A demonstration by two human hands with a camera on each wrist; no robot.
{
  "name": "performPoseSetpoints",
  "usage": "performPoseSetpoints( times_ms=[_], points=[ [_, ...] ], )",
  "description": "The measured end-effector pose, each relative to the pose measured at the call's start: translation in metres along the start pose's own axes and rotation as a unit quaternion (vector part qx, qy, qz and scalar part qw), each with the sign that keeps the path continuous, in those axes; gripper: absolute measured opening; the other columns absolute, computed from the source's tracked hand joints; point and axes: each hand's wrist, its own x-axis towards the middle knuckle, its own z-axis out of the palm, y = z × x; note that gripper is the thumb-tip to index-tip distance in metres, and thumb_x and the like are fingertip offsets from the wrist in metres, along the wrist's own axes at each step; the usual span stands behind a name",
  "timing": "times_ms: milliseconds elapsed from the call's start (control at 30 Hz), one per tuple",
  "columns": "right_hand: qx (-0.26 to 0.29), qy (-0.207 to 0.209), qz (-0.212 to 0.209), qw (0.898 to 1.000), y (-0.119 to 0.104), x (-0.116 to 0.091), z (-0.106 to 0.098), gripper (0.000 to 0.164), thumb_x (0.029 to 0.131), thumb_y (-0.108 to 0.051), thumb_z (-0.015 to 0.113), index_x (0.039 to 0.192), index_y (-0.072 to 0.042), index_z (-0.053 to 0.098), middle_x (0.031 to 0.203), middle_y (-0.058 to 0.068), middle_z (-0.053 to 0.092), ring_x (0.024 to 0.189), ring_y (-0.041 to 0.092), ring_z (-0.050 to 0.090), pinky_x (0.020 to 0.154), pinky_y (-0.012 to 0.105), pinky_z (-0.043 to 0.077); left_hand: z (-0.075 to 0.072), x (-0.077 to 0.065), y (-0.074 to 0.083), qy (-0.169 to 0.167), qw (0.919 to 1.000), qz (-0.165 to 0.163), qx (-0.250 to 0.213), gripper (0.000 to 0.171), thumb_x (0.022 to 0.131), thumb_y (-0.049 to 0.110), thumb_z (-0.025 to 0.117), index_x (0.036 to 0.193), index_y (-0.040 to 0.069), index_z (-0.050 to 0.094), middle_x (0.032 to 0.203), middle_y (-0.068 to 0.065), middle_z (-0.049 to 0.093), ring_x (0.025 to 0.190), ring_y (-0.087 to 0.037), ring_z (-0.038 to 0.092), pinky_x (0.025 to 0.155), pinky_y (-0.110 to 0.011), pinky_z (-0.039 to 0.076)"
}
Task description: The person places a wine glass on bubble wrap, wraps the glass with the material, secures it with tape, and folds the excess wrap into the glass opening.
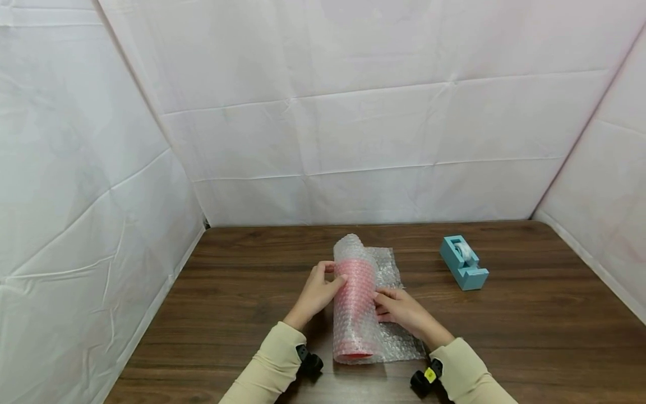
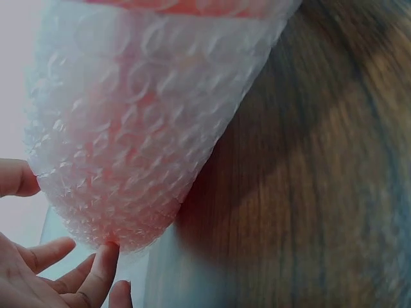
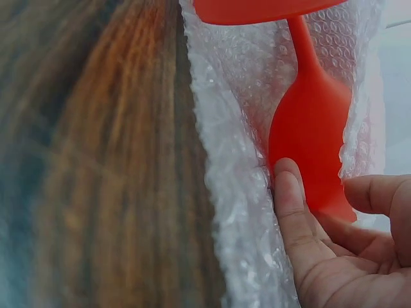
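Head: on the table [image 1: 242, 314], I see left hand [image 1: 315, 293] and right hand [image 1: 401, 310] gripping the bubble-wrap roll [image 1: 354, 308] from either side. Left wrist: fingertips [image 2: 110, 250] touch it. Right wrist: red goblet [image 3: 314, 122] inside, fingers [image 3: 289, 189] against its bowl.

Red goblet [image 3: 311, 135] (clear bubble-patterned wrap [image 1: 355, 303])

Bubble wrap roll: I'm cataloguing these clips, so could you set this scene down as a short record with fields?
wrapping: bubble wrap, partly rolled up, a loose part lying to the right
inside: red goblet-shaped object, partly visible from the right wrist
left side: left hand touches the roll
right side: right hand holds the wrap
nearby: blue tape dispenser, right of the wrap and apart from it
surface: brown wood-grain table
backdrop: white sheeting
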Motion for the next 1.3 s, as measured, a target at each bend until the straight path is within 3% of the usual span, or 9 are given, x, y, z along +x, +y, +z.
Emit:
performPoseSetpoints(
  times_ms=[100, 300, 767, 1100, 1300],
  points=[
    [0.017, 0.023, 0.003, 1.000, 0.000, 0.000, 0.000, 0.055, 0.101, -0.018, 0.047, 0.144, 0.005, 0.022, 0.109, 0.015, 0.057, 0.084, 0.014, 0.059, 0.076, 0.030, 0.054, 0.001, 0.000, 0.001, 0.002, 1.0000, -0.003, 0.000, 0.050, 0.092, 0.033, 0.061, 0.129, 0.002, 0.048, 0.128, -0.021, 0.048, 0.092, -0.024, 0.058, 0.073, -0.032, 0.049],
    [0.036, 0.050, -0.025, 0.998, 0.000, -0.001, 0.000, 0.047, 0.098, -0.009, 0.049, 0.133, -0.007, 0.017, 0.103, 0.014, 0.058, 0.080, 0.016, 0.062, 0.074, 0.034, 0.055, 0.005, 0.000, 0.002, 0.005, 1.0000, -0.001, -0.005, 0.051, 0.092, 0.033, 0.061, 0.129, 0.000, 0.047, 0.127, -0.023, 0.048, 0.100, -0.031, 0.059, 0.081, -0.041, 0.051],
    [0.011, 0.040, -0.030, 0.999, 0.000, -0.004, -0.005, 0.036, 0.099, -0.009, 0.046, 0.132, -0.008, 0.031, 0.109, 0.016, 0.055, 0.085, 0.017, 0.061, 0.077, 0.035, 0.054, 0.010, -0.001, 0.006, 0.014, 0.9999, 0.002, 0.000, 0.053, 0.091, 0.036, 0.060, 0.127, -0.001, 0.048, 0.125, -0.024, 0.049, 0.115, -0.037, 0.051, 0.094, -0.051, 0.044],
    [-0.005, 0.062, -0.018, 0.998, -0.001, -0.006, -0.014, 0.036, 0.099, -0.012, 0.047, 0.134, -0.005, 0.042, 0.112, 0.018, 0.056, 0.085, 0.019, 0.063, 0.079, 0.039, 0.056, 0.013, 0.000, 0.008, 0.005, 1.0000, 0.003, 0.004, 0.052, 0.093, 0.035, 0.058, 0.130, 0.001, 0.046, 0.126, -0.023, 0.046, 0.102, -0.032, 0.059, 0.087, -0.044, 0.050],
    [-0.002, 0.060, -0.017, 0.998, 0.000, -0.009, -0.019, 0.037, 0.100, -0.015, 0.047, 0.135, -0.002, 0.044, 0.112, 0.018, 0.058, 0.087, 0.019, 0.065, 0.080, 0.038, 0.056, 0.016, 0.001, 0.009, 0.010, 0.9995, 0.021, 0.022, 0.042, 0.099, 0.032, 0.049, 0.130, 0.003, 0.050, 0.128, -0.023, 0.047, 0.116, -0.036, 0.052, 0.095, -0.050, 0.045]
  ],
)
